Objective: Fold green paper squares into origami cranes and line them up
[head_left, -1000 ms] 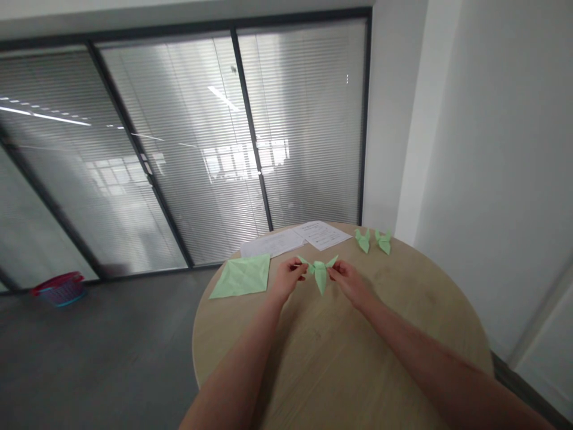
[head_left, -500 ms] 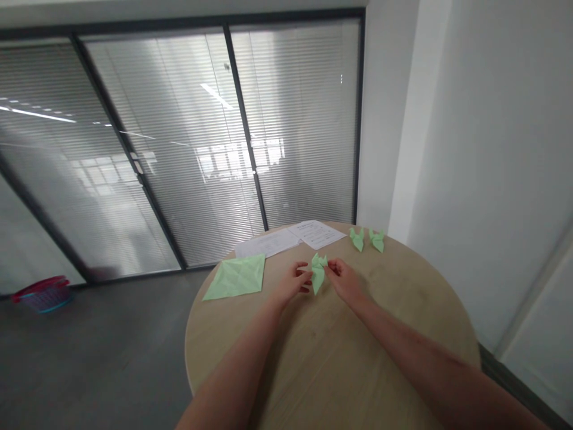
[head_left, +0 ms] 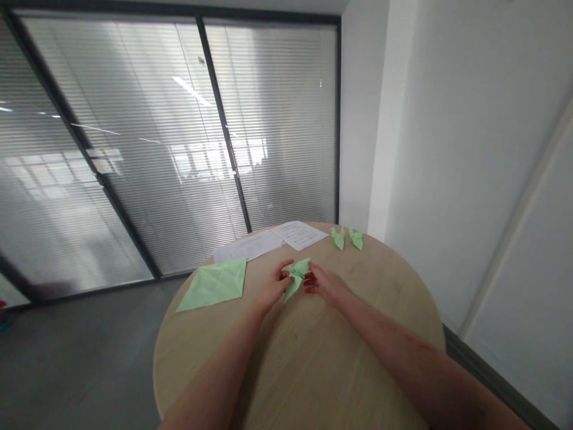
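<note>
A light green origami crane (head_left: 299, 272) is held just above the table between my two hands, its pointed ends spread diagonally. My left hand (head_left: 272, 288) grips its left side, thumb and fingers closed on the paper. On the other side, my right hand (head_left: 326, 284) has curled fingers at the upper right tip; part of the grip is hidden. Two finished-looking green origami cranes, a left one (head_left: 338, 239) and a right one (head_left: 357, 239), stand near the table's far right edge. To the left lies a flat, creased green paper sheet (head_left: 217, 283).
White sheets lie at the back of the round wooden table (head_left: 304, 370): a printed page (head_left: 299, 235) overlaps another sheet (head_left: 248, 245). Behind the table is a glass partition with blinds (head_left: 290, 119); a white wall (head_left: 470, 149) rises at the right.
The crane has turned, and its ends now point upper right and lower left. My left hand has closed on it, while my right-hand fingers have shifted around its tip. The view has swung right.
</note>
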`<state>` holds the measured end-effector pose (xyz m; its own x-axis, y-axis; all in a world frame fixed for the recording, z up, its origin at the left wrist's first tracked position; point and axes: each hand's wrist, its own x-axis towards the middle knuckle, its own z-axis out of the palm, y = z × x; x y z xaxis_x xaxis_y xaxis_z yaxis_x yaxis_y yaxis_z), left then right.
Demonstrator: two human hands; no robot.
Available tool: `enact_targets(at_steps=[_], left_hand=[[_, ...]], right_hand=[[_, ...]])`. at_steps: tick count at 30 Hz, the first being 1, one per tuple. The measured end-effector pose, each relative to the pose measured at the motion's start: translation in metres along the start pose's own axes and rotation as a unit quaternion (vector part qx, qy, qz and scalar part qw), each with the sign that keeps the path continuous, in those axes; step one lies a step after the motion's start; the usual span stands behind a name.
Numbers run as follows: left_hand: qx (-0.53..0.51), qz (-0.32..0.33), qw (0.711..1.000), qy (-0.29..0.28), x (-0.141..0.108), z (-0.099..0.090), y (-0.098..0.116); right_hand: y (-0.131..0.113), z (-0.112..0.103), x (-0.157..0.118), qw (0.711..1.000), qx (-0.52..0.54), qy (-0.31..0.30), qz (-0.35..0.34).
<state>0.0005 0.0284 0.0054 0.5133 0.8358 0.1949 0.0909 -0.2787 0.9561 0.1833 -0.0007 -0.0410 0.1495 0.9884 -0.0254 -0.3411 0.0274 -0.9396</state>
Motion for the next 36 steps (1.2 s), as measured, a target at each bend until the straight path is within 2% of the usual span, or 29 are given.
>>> enact_targets(at_steps=[2, 4, 8, 11, 15, 23, 30, 36], left_hand=[[0.007, 0.008, 1.000, -0.005, -0.001, 0.001, 0.002], [0.007, 0.007, 1.000, -0.004, -0.001, 0.002, 0.002], [-0.008, -0.020, 1.000, -0.007, 0.000, 0.005, -0.002], [-0.018, -0.056, 0.998, -0.011, -0.001, 0.009, -0.001], [0.006, -0.075, 0.997, 0.000, -0.001, 0.012, -0.001], [0.027, -0.050, 0.998, -0.012, 0.001, 0.007, -0.003], [0.029, -0.046, 0.998, -0.015, -0.002, 0.005, 0.005], [0.008, -0.039, 0.999, -0.025, -0.001, 0.004, 0.000]], right_hand=[[-0.001, 0.000, -0.003, 1.000, -0.016, -0.026, 0.001], [0.000, 0.001, -0.004, 0.997, -0.057, -0.038, -0.026], [0.001, 0.000, -0.004, 0.987, -0.125, -0.037, -0.093], [0.002, -0.002, -0.002, 0.983, -0.145, -0.024, -0.109], [0.003, -0.004, -0.001, 0.984, -0.145, -0.015, -0.105], [-0.006, -0.010, 0.000, 0.988, -0.119, 0.023, -0.092], [-0.011, -0.014, -0.001, 0.990, -0.117, 0.027, -0.068], [-0.011, -0.017, 0.002, 0.995, -0.092, -0.001, -0.047]])
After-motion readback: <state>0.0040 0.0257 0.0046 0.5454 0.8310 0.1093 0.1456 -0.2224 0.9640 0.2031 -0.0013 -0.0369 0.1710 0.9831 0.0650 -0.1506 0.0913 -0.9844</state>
